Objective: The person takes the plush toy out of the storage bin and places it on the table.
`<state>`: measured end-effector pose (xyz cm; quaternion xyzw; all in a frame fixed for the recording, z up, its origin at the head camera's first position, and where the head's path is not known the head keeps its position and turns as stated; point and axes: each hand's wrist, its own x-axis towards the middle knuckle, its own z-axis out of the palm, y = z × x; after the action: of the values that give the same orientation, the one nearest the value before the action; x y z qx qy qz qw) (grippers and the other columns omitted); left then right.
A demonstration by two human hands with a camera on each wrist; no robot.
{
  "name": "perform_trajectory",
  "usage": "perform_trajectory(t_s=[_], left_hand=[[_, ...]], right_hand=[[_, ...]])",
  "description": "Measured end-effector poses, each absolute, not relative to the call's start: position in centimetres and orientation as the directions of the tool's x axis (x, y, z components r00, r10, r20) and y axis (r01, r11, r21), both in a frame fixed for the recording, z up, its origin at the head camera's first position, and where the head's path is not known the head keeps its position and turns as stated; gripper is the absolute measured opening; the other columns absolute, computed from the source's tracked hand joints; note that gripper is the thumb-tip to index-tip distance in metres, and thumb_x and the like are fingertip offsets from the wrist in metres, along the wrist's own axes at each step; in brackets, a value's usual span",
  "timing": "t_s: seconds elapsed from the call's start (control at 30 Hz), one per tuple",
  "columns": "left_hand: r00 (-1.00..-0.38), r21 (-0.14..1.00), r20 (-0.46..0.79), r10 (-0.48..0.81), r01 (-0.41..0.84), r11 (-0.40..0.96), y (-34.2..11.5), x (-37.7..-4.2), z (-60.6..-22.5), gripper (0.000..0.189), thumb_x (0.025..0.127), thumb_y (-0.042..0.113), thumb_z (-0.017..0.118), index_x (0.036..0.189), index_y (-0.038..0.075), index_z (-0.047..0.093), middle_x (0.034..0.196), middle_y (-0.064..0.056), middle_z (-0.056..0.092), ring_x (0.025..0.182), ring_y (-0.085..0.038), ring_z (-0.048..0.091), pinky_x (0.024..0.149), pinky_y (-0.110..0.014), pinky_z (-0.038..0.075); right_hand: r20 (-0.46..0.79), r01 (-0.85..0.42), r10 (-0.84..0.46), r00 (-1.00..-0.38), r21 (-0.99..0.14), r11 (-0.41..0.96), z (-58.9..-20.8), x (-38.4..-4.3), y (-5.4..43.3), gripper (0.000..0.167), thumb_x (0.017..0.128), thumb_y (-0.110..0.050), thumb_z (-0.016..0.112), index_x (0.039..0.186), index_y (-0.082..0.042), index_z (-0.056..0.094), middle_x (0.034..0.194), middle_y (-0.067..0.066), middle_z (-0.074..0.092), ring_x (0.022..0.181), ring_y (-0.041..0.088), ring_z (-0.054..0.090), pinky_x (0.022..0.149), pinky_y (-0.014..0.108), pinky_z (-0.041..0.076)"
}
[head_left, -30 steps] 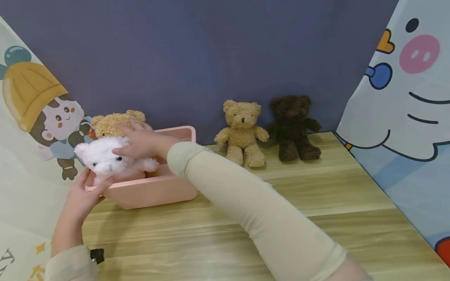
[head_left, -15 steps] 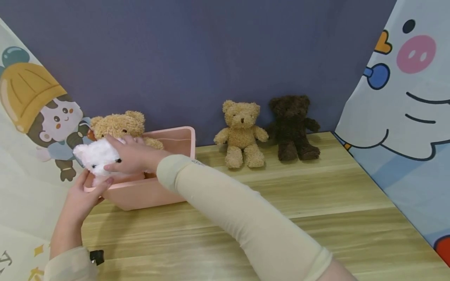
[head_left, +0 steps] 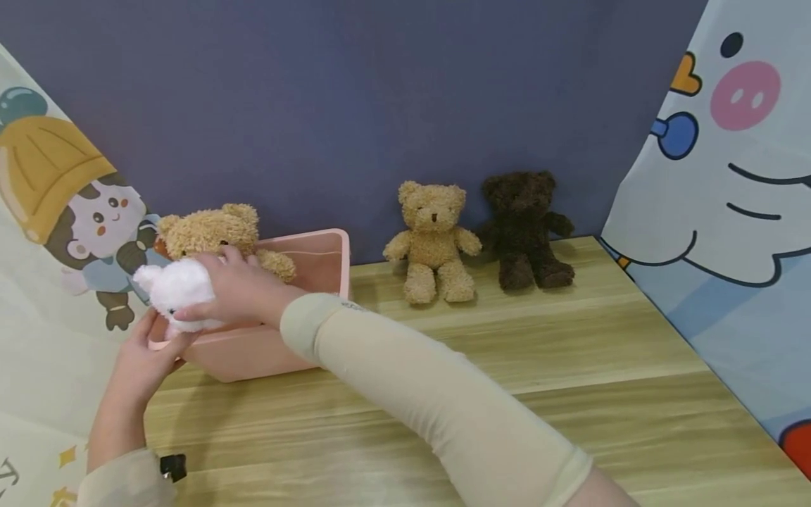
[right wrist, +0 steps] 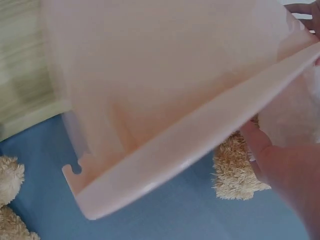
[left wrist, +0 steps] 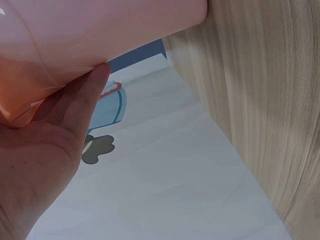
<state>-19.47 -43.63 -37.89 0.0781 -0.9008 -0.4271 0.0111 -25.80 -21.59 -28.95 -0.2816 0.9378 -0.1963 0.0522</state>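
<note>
A pink plastic box (head_left: 272, 352) stands at the back left of the table in the head view. My left hand (head_left: 142, 362) grips its left front corner, and in the left wrist view the fingers curl at the box wall (left wrist: 100, 30). Inside the box, my right hand (head_left: 237, 285) holds a white plush toy (head_left: 184, 289) by its head and presses it down; much of its body is hidden. Behind it sits a tan teddy bear (head_left: 215, 229), its lower half hidden. From the right wrist, the right hand (right wrist: 285, 170) shows past the box rim, close to tan fur (right wrist: 235, 170).
To the box's right, a second tan teddy bear (head_left: 434, 246) and a dark brown teddy bear (head_left: 526, 232) sit against the blue-grey back wall (head_left: 380, 105). The wooden table (head_left: 570, 352) runs between cartoon-printed panels on both sides.
My right hand has moved left and down from the tan bear's head onto the white plush toy, whose head now tips lower. My left hand stays on the box corner.
</note>
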Motion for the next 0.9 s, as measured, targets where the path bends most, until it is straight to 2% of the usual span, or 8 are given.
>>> perform_trajectory(t_s=[0.07,0.17,0.27,0.33,0.4,0.5,0.63,0.9], left_hand=[[-0.986,0.767,-0.054,-0.155,-0.14,0.627,-43.6,-19.5,-37.8,0.099,0.107,0.047,0.059,0.171,0.015,-0.009,0.173,-0.036,0.01,0.091,0.02,0.044,0.069,-0.008,0.055],[-0.986,0.764,-0.053,-0.157,-0.141,0.63,-43.6,-19.6,-37.8,0.1,0.107,0.048,0.059,0.171,0.016,-0.01,0.175,-0.033,0.006,0.1,0.01,0.048,0.07,-0.009,0.056],[-0.985,0.764,-0.056,-0.164,-0.148,0.628,-43.5,-19.7,-37.7,0.1,0.107,0.049,0.059,0.171,0.016,-0.011,0.176,-0.032,0.002,0.119,-0.02,0.058,0.068,-0.009,0.056],[-0.983,0.766,-0.066,-0.169,-0.159,0.622,-43.4,-19.6,-37.7,0.101,0.107,0.05,0.059,0.17,0.017,-0.013,0.175,-0.033,0.0,0.132,-0.043,0.052,0.067,-0.008,0.055],[-0.981,0.769,-0.081,-0.175,-0.174,0.615,-43.3,-19.6,-37.7,0.103,0.106,0.052,0.059,0.17,0.017,-0.015,0.175,-0.034,-0.002,0.143,-0.059,0.037,0.065,-0.007,0.054],[-0.978,0.771,-0.103,-0.182,-0.194,0.606,-43.3,-19.6,-37.6,0.106,0.105,0.055,0.06,0.169,0.02,-0.017,0.175,-0.034,-0.003,0.148,-0.063,0.03,0.064,-0.007,0.053],[-0.974,0.769,-0.121,-0.19,-0.213,0.603,-43.3,-19.5,-37.5,0.107,0.104,0.056,0.06,0.169,0.022,-0.018,0.175,-0.033,-0.006,0.151,-0.064,0.027,0.063,-0.009,0.054],[-0.976,0.781,-0.108,-0.191,-0.202,0.591,-43.4,-19.5,-37.8,0.106,0.105,0.055,0.06,0.169,0.021,-0.019,0.176,-0.03,-0.006,0.15,-0.062,0.029,0.064,-0.008,0.054]], right_hand=[[0.011,-0.506,-0.547,-0.837,-0.396,0.766,-29.1,-26.0,-21.7,0.091,0.09,-0.081,0.061,0.165,-0.046,0.023,0.167,-0.022,0.026,0.15,0.002,0.032,0.121,0.023,0.036],[0.01,-0.504,-0.548,-0.836,-0.406,0.762,-29.3,-26.4,-21.7,0.091,0.093,-0.078,0.06,0.167,-0.04,0.021,0.171,-0.02,0.024,0.155,0.001,0.029,0.126,0.022,0.031],[-0.007,-0.476,-0.54,-0.841,-0.463,0.748,-29.6,-26.8,-21.5,0.092,0.094,-0.074,0.063,0.167,-0.038,0.02,0.17,-0.017,0.029,0.154,0.001,0.034,0.125,0.022,0.035],[-0.017,-0.451,-0.532,-0.846,-0.51,0.732,-29.7,-27.1,-21.3,0.092,0.093,-0.071,0.066,0.167,-0.039,0.022,0.166,-0.015,0.036,0.15,0.002,0.041,0.121,0.023,0.041],[-0.031,-0.427,-0.527,-0.85,-0.545,0.721,-29.8,-27.3,-21.0,0.089,0.094,-0.069,0.068,0.165,-0.04,0.022,0.161,-0.015,0.043,0.145,0.002,0.047,0.117,0.022,0.044],[-0.032,-0.435,-0.548,-0.836,-0.57,0.697,-29.8,-27.6,-20.4,0.086,0.096,-0.065,0.068,0.165,-0.037,0.024,0.158,-0.013,0.049,0.14,0.003,0.053,0.114,0.021,0.047],[-0.038,-0.452,-0.587,-0.808,-0.599,0.661,-29.5,-27.9,-19.5,0.084,0.098,-0.06,0.067,0.165,-0.032,0.025,0.156,-0.012,0.052,0.138,0.004,0.056,0.111,0.02,0.049],[-0.039,-0.524,-0.648,-0.761,-0.553,0.648,-29.4,-28.8,-17.8,0.08,0.102,-0.055,0.065,0.169,-0.043,0.023,0.167,-0.017,0.042,0.15,0.005,0.047,0.121,0.022,0.043]])
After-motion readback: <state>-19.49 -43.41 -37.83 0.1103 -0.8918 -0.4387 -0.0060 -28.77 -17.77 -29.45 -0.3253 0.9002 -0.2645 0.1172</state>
